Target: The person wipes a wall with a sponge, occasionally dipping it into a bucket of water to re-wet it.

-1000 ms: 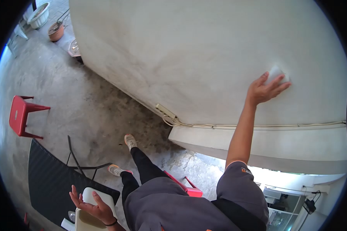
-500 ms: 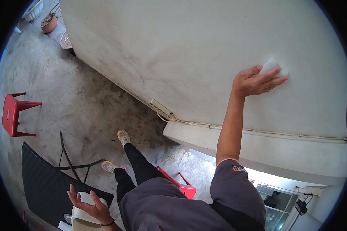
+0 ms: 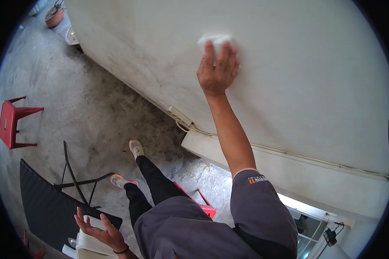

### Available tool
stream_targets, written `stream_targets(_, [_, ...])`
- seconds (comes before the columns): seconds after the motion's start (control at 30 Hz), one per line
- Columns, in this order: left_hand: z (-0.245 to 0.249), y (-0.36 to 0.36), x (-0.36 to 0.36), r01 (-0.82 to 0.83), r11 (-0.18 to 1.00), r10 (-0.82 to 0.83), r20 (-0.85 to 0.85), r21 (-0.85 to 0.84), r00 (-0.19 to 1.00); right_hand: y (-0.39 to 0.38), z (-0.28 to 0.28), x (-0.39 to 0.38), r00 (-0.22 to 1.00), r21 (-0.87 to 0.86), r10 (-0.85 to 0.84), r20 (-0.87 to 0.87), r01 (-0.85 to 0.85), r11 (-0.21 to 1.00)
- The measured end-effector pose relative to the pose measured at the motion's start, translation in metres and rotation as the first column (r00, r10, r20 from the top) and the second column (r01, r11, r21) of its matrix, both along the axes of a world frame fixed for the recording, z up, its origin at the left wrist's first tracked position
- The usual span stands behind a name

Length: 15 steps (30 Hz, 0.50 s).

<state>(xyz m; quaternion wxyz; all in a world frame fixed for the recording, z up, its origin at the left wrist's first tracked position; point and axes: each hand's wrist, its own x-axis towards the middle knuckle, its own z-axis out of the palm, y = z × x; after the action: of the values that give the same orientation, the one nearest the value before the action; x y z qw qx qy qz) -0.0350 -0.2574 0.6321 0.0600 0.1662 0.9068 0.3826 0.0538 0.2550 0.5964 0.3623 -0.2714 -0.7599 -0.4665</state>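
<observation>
Pressing under right hand (image 3: pixel 217 69) fingertips, white cloth (image 3: pixel 214 41) meets wall (image 3: pixel 289 64).

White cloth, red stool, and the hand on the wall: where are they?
white cloth (image 3: pixel 204 42), head view, corner beside the fingertips.
red stool (image 3: pixel 7 123), head view, its seat.
right hand (image 3: pixel 218 73), head view, back of the hand.

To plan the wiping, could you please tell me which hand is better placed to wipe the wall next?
Likely right: the right hand presses the white cloth against the pale wall; the left hand is open, low by the black table.
</observation>
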Motion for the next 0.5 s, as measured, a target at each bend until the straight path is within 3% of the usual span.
stream_targets(0.07, [0.003,-0.005,0.001,-0.025,1.0,0.025,-0.008,-0.01,1.0,-0.001,-0.033,-0.007,0.997,-0.033,0.03,0.069,-0.028,0.999])
stream_targets(0.2, [0.002,-0.026,0.005,-0.098,0.995,0.098,-0.009,-0.033,0.995,-0.013,-0.098,-0.003,0.921,-0.194,0.085,0.381,-0.01,0.981])
stream_targets(0.3, [0.01,-0.047,0.011,-0.164,0.985,0.163,-0.019,-0.054,0.986,-0.015,-0.156,0.006,0.728,-0.314,0.249,0.639,-0.049,0.948])
stream_targets(0.4, [0.026,-0.067,0.018,-0.208,0.977,0.205,-0.061,-0.05,0.977,-0.024,-0.198,0.005,0.495,-0.429,0.324,0.806,0.111,0.896])
stream_targets(0.5, [0.051,-0.09,0.027,-0.215,0.976,0.219,-0.136,0.039,0.966,-0.073,-0.201,-0.015,0.688,-0.696,0.432,0.583,0.15,0.702])
